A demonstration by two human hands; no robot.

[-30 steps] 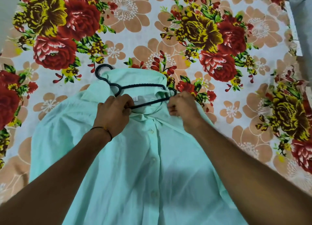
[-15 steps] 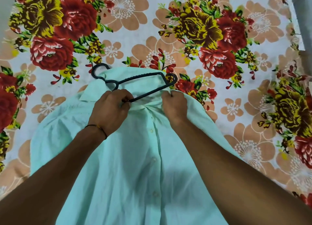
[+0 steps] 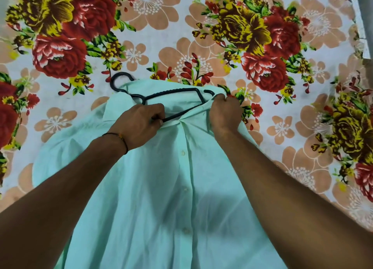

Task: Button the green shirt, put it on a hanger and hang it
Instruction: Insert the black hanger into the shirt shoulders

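A pale green shirt (image 3: 171,198) lies front-up and spread flat on a floral bedsheet (image 3: 151,32), collar (image 3: 115,109) at the far end and hem running out of view toward the viewer. Its placket is closed, with a row of small pale buttons (image 3: 182,153) fastened down the middle, so the buttoning appears done. A black plastic hanger (image 3: 173,92) sits at the neck opening, tilted, with its hook (image 3: 119,80) poking out past the collar onto the sheet. One end seems tucked inside the shirt under the left hand, while the other end shows bare at the right shoulder. The left hand (image 3: 139,125), with a thin thread band (image 3: 121,137) at the wrist, has its fingers (image 3: 156,121) curled round the hanger's lower bar, probably to steady and steer it. The right hand (image 3: 224,115) bunches the shirt's right shoulder cloth, fingers (image 3: 226,99) closed tight on the fabric beside the exposed hanger end, apparently to stretch the neck opening so that this end can slip inside. Both forearms reach in over the shirt's body. Hanging has not yet happened.
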